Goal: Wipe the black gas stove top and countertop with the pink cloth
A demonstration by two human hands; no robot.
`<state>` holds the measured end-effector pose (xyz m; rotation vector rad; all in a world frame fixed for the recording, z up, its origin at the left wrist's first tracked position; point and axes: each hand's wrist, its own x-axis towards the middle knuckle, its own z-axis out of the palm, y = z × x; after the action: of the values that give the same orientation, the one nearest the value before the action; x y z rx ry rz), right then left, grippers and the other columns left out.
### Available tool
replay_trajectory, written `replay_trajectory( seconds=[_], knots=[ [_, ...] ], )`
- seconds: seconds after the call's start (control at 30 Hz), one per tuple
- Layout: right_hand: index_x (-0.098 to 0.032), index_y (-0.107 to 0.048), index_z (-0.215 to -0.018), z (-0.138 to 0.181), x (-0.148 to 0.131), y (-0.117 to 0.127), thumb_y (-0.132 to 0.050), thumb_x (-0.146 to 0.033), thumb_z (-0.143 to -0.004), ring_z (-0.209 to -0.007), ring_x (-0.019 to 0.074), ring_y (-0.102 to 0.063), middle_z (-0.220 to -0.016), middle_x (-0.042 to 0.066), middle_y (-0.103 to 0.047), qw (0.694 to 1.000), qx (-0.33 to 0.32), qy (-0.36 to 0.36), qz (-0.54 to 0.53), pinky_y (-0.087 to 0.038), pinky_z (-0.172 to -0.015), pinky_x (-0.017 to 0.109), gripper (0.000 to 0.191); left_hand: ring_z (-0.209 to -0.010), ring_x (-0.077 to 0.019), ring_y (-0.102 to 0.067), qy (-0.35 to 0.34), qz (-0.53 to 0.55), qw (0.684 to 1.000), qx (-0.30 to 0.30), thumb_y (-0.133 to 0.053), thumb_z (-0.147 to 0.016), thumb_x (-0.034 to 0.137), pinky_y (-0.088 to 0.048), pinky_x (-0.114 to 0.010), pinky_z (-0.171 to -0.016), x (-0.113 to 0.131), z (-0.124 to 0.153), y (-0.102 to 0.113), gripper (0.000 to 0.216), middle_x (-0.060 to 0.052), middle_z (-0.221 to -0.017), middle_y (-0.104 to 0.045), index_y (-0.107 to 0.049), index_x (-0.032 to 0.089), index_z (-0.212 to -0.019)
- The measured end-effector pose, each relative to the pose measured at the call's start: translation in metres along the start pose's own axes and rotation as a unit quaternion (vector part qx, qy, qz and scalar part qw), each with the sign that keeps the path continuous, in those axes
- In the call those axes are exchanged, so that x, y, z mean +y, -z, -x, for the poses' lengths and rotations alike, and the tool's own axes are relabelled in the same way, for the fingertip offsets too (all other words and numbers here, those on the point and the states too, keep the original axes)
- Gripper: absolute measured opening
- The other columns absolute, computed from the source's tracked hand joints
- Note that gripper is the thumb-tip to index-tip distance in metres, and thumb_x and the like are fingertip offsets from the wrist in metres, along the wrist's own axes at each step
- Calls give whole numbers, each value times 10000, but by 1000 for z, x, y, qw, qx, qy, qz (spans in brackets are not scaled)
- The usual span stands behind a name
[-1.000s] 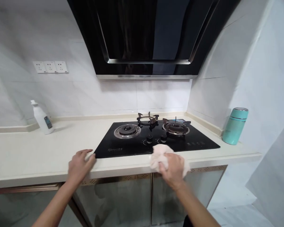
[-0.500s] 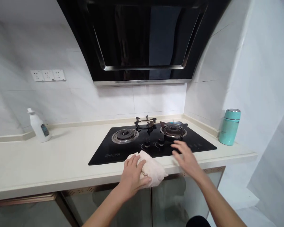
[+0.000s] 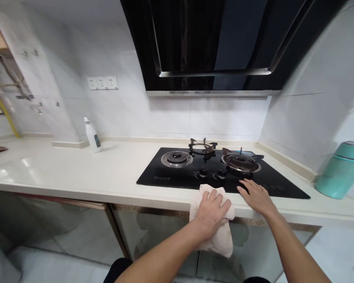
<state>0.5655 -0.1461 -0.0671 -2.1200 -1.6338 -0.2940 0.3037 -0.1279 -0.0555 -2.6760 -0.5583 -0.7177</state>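
Observation:
My left hand [image 3: 212, 212] grips a pale, crumpled cleaning cloth [image 3: 220, 243] at the counter's front edge, just in front of the gas hob [image 3: 177, 180]. The cloth's lower part hangs down over the edge. To its right, my right hand [image 3: 258, 198] is open and empty, palm down, its fingertips over the hob's front rim; I cannot tell whether they touch. On the black glass are a left burner [image 3: 177, 158] without a pan support, a right burner [image 3: 241, 162] with a support tilted on it, and two control knobs [image 3: 222, 173]. Another pan support [image 3: 203, 148] lies at the back.
A white spray-type bottle [image 3: 92, 135] stands on the pale counter [image 3: 118, 169] at left. At right, a turquoise flask [image 3: 339, 175] stands by the wall. The black range hood [image 3: 194, 47] overhangs the hob. Glass-fronted cabinets [image 3: 162, 232] are below.
The view has turned left and come closer. The cloth, bunched earlier, now drapes over the counter edge under my left hand. My right hand has lowered toward the hob's front rim.

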Motion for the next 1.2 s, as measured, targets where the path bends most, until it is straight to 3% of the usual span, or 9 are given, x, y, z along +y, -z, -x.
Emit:
replay_trajectory(
  seconds=[0.17,0.3,0.5,0.63,0.73,0.87,1.07,1.2],
  knots=[
    [-213,-581,-1397,0,6,-4,-265,-613,-955,-1468,289,-369,-1533,88,-500,1000,-11,0,-5,-283,-1196,553,674,-1332,-402,-458,83,4,996,13,-864,-681,606,-382,-551,-1062,-55,50,24,804,-192,-1359,-568,-568,172,-1290],
    [-232,-593,-1386,0,8,-6,-274,-638,-924,-1477,299,-356,-1541,81,-491,1000,-15,-7,-14,-302,-1185,553,692,-1349,-389,-464,117,-21,993,4,-829,-692,660,-363,-550,-1103,-116,109,51,738,-187,-1366,-582,-625,194,-1226],
    [-251,-592,-1389,-2,20,-18,-292,-669,-878,-1475,310,-355,-1552,83,-476,1000,-11,-7,-23,-287,-1176,559,726,-1346,-381,-475,226,-92,969,-36,-833,-686,636,-349,-522,-1138,-212,200,108,682,-155,-1357,-610,-679,224,-1207],
    [-225,-598,-1388,-5,31,-28,-271,-684,-864,-1476,318,-347,-1543,125,-477,999,-9,8,-30,-254,-1167,547,769,-1366,-368,-455,305,-115,941,-87,-856,-642,635,-308,-494,-1173,-255,241,140,716,-143,-1381,-594,-676,233,-1206],
    [-206,-608,-1378,-6,35,-32,-250,-705,-844,-1472,316,-350,-1528,133,-492,999,-2,12,-37,-237,-1166,536,814,-1372,-352,-435,331,-128,928,-112,-825,-675,658,-286,-470,-1176,-274,261,155,728,-142,-1388,-577,-654,230,-1239],
    [-192,-621,-1362,-6,35,-36,-211,-733,-835,-1457,297,-377,-1505,139,-515,998,20,17,-53,-254,-1159,500,858,-1233,-316,-514,307,-158,929,-131,-702,-808,679,-358,-446,-1085,-282,272,166,607,-125,-1239,-626,-656,238,-1223],
    [-189,-644,-1349,-9,36,-47,-197,-781,-804,-1448,317,-389,-1486,167,-528,997,32,8,-67,-268,-1144,525,920,-1022,-253,-603,332,-125,925,-137,-609,-922,578,-432,-348,-938,-278,262,180,353,-81,-1005,-679,-688,236,-964],
    [-212,-603,-1402,-8,33,-43,-232,-762,-842,-1478,303,-350,-1543,134,-474,999,7,5,-54,-260,-1178,517,869,-892,-237,-663,377,-122,911,-116,-473,-976,572,-463,-292,-806,-288,244,203,412,-65,-932,-721,-697,227,-991]
  ],
)
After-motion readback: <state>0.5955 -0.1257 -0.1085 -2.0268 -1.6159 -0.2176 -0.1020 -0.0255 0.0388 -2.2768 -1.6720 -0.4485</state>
